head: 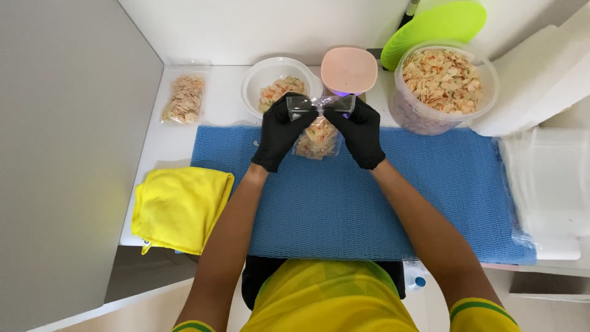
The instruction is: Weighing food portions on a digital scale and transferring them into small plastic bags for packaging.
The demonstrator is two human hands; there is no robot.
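I see 2 black-gloved hands up over blue mat (344, 203). Left hand (279, 132) fingers pinched on top edge of clear snack bag (318, 136); right hand (359, 132) fingers pinched on same edge. Bag hangs between fingers, just below them. White bowl (258, 83) of snacks just beyond fingers. Big tub (445, 86) off right-hand side. Yellow cloth (178, 206) on tabletop (160, 144), left-hand side.

Bag (318, 136) over mat (430, 197); bowl (273, 83) behind, cloth (178, 206) left.

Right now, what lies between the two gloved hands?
In the head view, a clear snack bag hangs between the left hand and right hand, both pinching its top.
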